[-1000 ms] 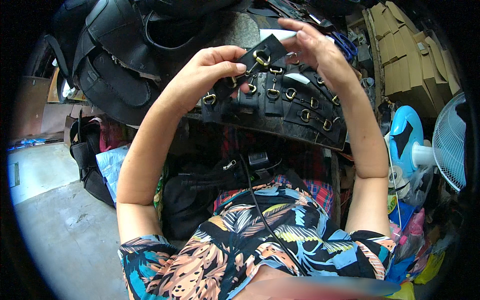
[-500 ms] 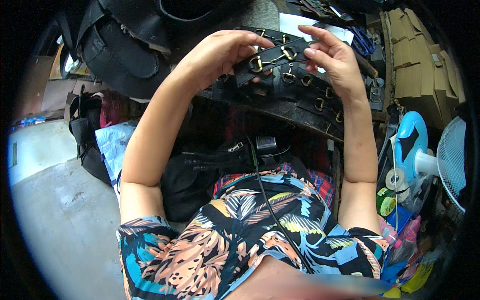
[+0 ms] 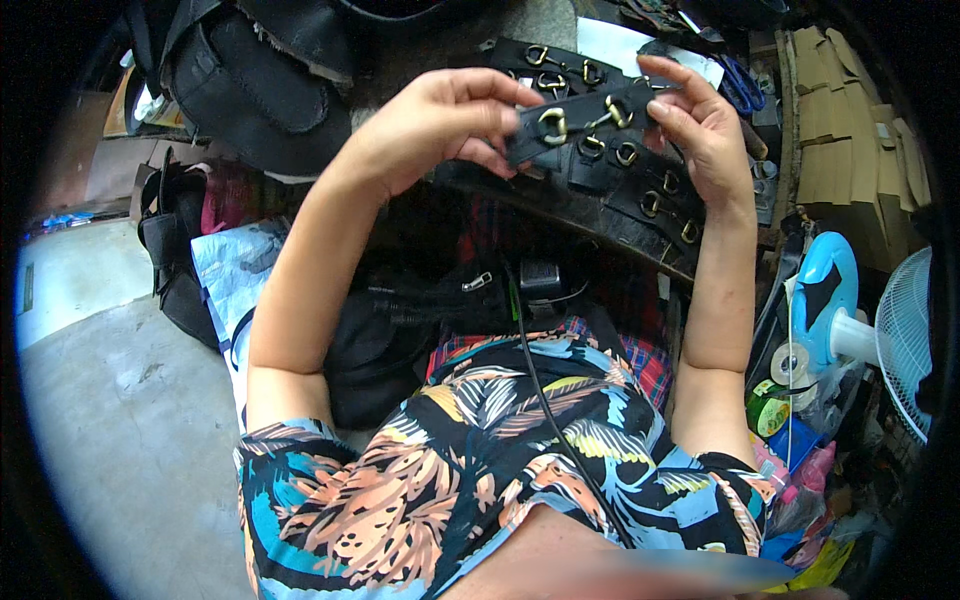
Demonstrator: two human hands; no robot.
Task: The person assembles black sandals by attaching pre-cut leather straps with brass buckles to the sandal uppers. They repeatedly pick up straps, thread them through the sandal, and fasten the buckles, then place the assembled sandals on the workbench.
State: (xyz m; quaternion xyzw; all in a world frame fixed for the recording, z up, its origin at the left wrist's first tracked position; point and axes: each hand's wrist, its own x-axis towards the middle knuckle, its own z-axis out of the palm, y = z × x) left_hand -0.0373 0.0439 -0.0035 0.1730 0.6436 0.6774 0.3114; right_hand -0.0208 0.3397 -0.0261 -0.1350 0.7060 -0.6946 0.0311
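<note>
A black leather-like strap (image 3: 580, 113) with a brass-coloured horsebit fitting is stretched between my two hands above the workbench. My left hand (image 3: 435, 135) pinches its left end, thumb and fingers closed on it. At the other end, my right hand (image 3: 706, 130) has its thumb and forefinger on the strap, forefinger raised. Similar black straps (image 3: 640, 212) with metal bits lie on the bench below, and another group (image 3: 520, 55) lies behind the held strap. The held strap partly covers the ones beneath.
Large black material pieces (image 3: 235, 110) fill the back left. White paper (image 3: 620, 45) and blue-handled scissors (image 3: 740, 85) lie at the back. Folded cardboard (image 3: 840, 130) stands at the right, above a blue fan (image 3: 825, 265) and tape rolls (image 3: 788, 362). A black cable (image 3: 535, 375) runs down my front.
Both hands have shifted slightly right in view with the strap between them. The bench straps also appear farther right, so the view itself has moved somewhat.
</note>
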